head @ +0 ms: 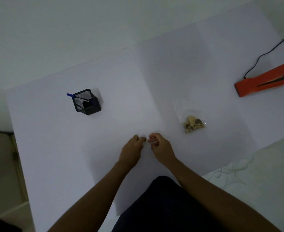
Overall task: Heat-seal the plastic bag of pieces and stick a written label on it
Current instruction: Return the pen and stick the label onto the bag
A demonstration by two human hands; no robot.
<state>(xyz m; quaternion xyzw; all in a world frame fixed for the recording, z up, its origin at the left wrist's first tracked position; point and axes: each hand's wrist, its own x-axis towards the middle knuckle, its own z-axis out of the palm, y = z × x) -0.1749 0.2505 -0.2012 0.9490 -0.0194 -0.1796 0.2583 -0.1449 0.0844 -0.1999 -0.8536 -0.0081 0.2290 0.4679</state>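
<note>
Both hands, left hand (132,146) and right hand (159,144), curl their grip near the counter's front edge, maybe pinching something small and white. The clear plastic bag of tan pieces (192,121) looks light and floppy; hold its empty top.

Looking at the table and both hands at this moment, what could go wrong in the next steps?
1. Both hands, left hand and right hand, pinch something small and white, probably the label; against the white table it could easily be lost if dropped.
2. The clear plastic bag of beige pieces lies apart from the orange heat sealer; if unsealed, pieces might spill when carried.
</note>
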